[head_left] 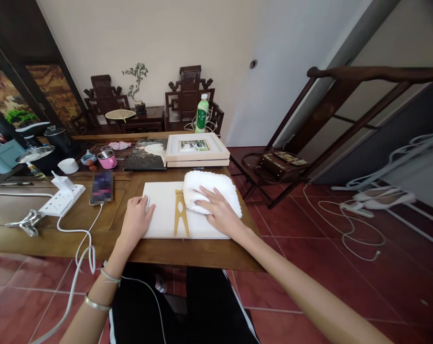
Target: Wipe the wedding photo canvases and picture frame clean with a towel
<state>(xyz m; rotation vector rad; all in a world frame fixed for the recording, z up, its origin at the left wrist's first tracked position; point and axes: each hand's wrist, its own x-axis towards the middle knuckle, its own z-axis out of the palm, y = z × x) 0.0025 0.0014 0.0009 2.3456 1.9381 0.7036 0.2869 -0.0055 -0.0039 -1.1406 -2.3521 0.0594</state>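
Note:
A white board (159, 224) lies flat near the front edge of the wooden table. On it is a yellow-tan cat-shaped figure (181, 220) with two long legs; I cannot tell whether it is loose or fixed. My left hand (137, 215) rests at the board's left edge, thumb apart from the fingers, holding nothing visible. A folded white fluffy cloth (221, 184) covers the board's upper right part and touches the cat figure's side. My right hand (218, 208) lies on this cloth with its fingers spread flat.
Behind the board stand stacked picture frames (198, 155) and a green bottle (201, 113). Leftward are a phone (102, 187), a power strip (62, 198), a pink mug (107, 160) and a trailing white cable (76, 274). A wooden chair (250, 162) holds a brown bag (281, 165).

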